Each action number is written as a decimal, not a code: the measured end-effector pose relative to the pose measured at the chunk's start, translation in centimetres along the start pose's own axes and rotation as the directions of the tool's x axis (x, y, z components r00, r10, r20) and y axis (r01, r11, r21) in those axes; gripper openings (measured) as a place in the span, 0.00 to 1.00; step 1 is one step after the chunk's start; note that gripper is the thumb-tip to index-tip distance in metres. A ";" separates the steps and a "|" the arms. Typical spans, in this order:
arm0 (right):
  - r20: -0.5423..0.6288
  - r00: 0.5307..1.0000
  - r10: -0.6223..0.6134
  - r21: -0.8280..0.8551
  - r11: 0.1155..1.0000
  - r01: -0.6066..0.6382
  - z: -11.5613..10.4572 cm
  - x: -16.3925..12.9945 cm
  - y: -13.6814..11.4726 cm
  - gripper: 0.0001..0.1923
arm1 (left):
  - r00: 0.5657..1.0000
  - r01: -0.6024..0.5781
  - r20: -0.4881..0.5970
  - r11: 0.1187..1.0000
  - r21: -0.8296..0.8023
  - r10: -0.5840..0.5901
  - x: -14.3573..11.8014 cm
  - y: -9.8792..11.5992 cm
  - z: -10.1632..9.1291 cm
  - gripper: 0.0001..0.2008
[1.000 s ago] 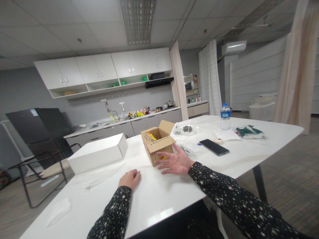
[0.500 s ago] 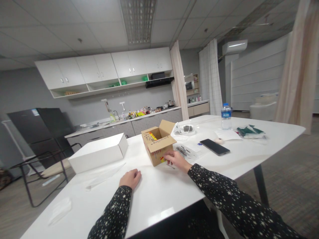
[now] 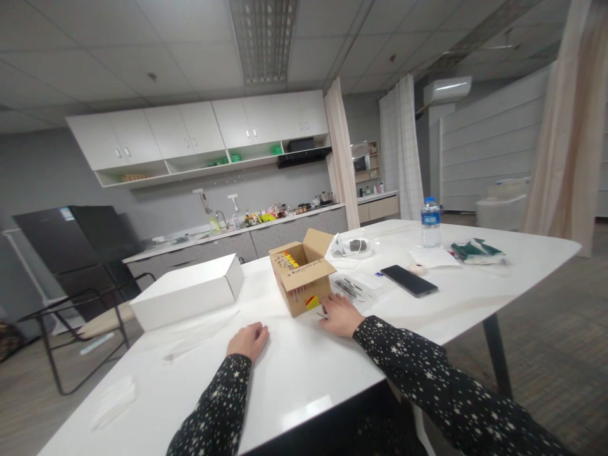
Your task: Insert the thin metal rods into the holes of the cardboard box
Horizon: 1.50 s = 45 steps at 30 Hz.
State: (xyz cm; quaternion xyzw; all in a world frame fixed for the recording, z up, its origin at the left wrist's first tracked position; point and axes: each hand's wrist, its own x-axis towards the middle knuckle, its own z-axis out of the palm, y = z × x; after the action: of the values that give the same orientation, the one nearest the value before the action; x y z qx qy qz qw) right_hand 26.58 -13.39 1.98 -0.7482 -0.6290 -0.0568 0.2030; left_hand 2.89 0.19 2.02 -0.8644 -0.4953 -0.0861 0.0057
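Right hand: fingers drawn together, tips down on the worktop over a thin dark item; whether they pinch it, cannot tell. Cardboard box just beyond the fingertips, flaps open, red-yellow label facing them. Clear packet of small dark parts just past the knuckles. Left hand: fingers curled into a loose fist, resting on the worktop, holding nothing. White box farther beyond it. Phone well off to the right.
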 end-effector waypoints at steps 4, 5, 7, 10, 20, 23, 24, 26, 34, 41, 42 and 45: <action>0.052 0.998 0.016 0.007 1.000 -0.016 0.0 -0.1 -0.1 0.10 | 1.000 -0.003 -0.002 1.000 -0.012 0.003 0.0 0.1 0.0 0.18; 0.058 0.998 0.013 0.016 1.000 -0.014 0.0 -0.1 -0.1 0.10 | 1.000 -0.004 -0.003 1.000 -0.016 0.004 0.0 0.1 -0.1 0.18; 0.064 0.998 -0.001 0.037 0.999 -0.002 0.0 -0.1 -0.1 0.09 | 1.000 -0.003 -0.006 1.000 -0.019 0.003 -0.1 0.1 -0.1 0.18; 0.072 0.997 -0.014 0.040 0.999 0.011 0.1 0.0 -0.1 0.10 | 1.000 -0.001 0.000 1.000 -0.009 0.001 -0.1 0.0 -0.1 0.18; 0.045 0.999 0.021 -0.022 1.000 -0.020 0.8 0.1 -0.1 0.16 | 1.000 0.009 -0.004 1.000 -0.009 -0.009 0.1 0.0 0.0 0.18; 0.039 0.999 0.030 -0.038 0.999 -0.029 1.0 0.1 -0.2 0.15 | 1.000 0.003 -0.003 1.000 -0.009 -0.003 0.1 0.0 0.0 0.18; 0.041 0.999 0.029 -0.043 0.999 -0.028 1.0 0.1 -0.3 0.15 | 1.000 0.003 -0.002 1.000 -0.008 -0.003 0.0 0.0 0.0 0.18; 0.040 0.999 0.024 -0.041 0.999 -0.022 1.0 0.1 -0.3 0.15 | 1.000 0.004 0.002 1.000 -0.010 -0.004 0.0 0.1 -0.1 0.18; 0.035 0.999 0.040 -0.065 0.997 -0.038 1.0 0.0 -0.2 0.14 | 1.000 -0.002 0.007 1.000 -0.014 0.003 0.0 0.1 -0.1 0.18; 0.068 0.996 0.053 0.018 0.998 -0.055 0.5 0.0 -0.3 0.14 | 1.000 0.000 -0.012 1.000 -0.014 -0.001 0.0 0.0 0.0 0.18; 0.075 0.996 0.054 0.042 0.998 -0.057 0.4 0.0 -0.4 0.13 | 1.000 0.000 -0.012 1.000 -0.016 0.000 0.0 0.0 0.0 0.18; 0.078 0.995 0.053 0.097 0.993 -0.061 0.2 0.2 -0.4 0.11 | 1.000 0.006 -0.008 1.000 -0.014 -0.006 0.0 0.0 0.0 0.18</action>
State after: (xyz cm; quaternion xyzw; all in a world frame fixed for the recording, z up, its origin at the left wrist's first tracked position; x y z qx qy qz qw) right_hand 26.19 -13.10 1.91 -0.7565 -0.6167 0.0087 0.2175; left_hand 2.91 0.20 2.01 -0.8627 -0.4971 -0.0932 0.0014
